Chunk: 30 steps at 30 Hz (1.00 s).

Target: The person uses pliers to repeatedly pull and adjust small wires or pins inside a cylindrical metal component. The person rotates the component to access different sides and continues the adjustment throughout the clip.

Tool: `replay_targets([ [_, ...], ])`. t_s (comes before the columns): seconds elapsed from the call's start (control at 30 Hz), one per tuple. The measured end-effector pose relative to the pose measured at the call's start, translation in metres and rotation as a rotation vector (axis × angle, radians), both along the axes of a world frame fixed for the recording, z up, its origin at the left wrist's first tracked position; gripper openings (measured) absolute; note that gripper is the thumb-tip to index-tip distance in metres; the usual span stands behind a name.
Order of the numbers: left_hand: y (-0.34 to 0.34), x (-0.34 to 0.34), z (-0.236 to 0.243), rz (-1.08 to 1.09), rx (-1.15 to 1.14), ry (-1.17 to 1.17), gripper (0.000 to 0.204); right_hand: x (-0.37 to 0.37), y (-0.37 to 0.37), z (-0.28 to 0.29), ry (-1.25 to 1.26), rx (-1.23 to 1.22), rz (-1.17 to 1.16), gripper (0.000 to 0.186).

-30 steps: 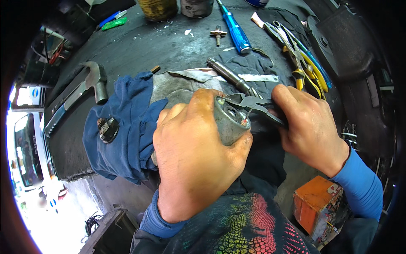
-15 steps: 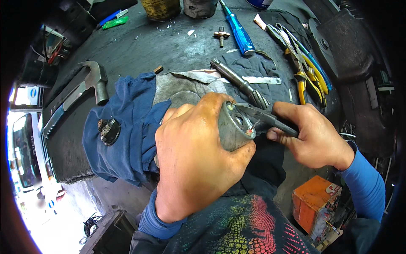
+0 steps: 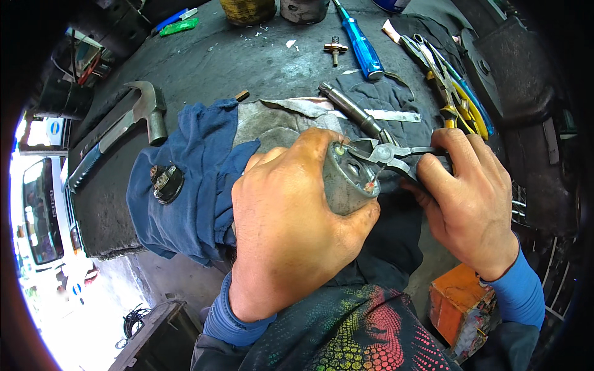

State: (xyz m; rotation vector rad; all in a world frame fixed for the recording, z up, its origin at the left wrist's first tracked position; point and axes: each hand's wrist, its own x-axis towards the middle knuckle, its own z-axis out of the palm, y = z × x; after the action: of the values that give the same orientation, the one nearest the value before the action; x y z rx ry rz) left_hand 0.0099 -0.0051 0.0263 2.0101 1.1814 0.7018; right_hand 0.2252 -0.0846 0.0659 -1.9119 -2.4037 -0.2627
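My left hand [image 3: 291,229] is closed round a grey cylindrical metal part [image 3: 340,196], whose open end shows terminals and bits of wire. My right hand [image 3: 464,198] grips grey cutting pliers [image 3: 385,151]; their tips reach the upper edge of that open end, though I cannot tell what they grip. Beyond the pliers lies a slim steel shaft with a toothed end [image 3: 349,105]. A black round part with metal fittings [image 3: 167,184] rests on a crumpled blue cloth [image 3: 204,136] at my left, beside a grey rag [image 3: 266,123].
The dark workbench [image 3: 204,62] holds a claw hammer [image 3: 148,111], blue screwdriver [image 3: 365,52], small brass fitting [image 3: 335,51], several pliers [image 3: 458,99] and two tins [image 3: 247,9]. An orange box [image 3: 451,294] stands below at right; a vehicle [image 3: 43,210] is at far left.
My right hand has turned its grip, with fingers now raised over the handles, and the pliers' flat face shows again. The held cylinder rose slightly after dipping half a second ago.
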Motion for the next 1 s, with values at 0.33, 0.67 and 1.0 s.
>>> replay_targets([
  [0.33, 0.000, 0.001, 0.000, 0.006, 0.044, 0.025, 0.049, -0.005, 0.003, 0.009, -0.124, -0.023, -0.001, 0.030],
  [0.67, -0.001, 0.001, -0.002, 0.015, 0.015, 0.000, 0.049, 0.002, 0.013, 0.000, 0.051, 0.100, 0.025, 0.049],
  [1.0, 0.000, 0.003, -0.006, 0.003, 0.080, -0.036, 0.051, 0.015, 0.021, -0.009, 0.160, -0.112, -0.025, 0.023],
])
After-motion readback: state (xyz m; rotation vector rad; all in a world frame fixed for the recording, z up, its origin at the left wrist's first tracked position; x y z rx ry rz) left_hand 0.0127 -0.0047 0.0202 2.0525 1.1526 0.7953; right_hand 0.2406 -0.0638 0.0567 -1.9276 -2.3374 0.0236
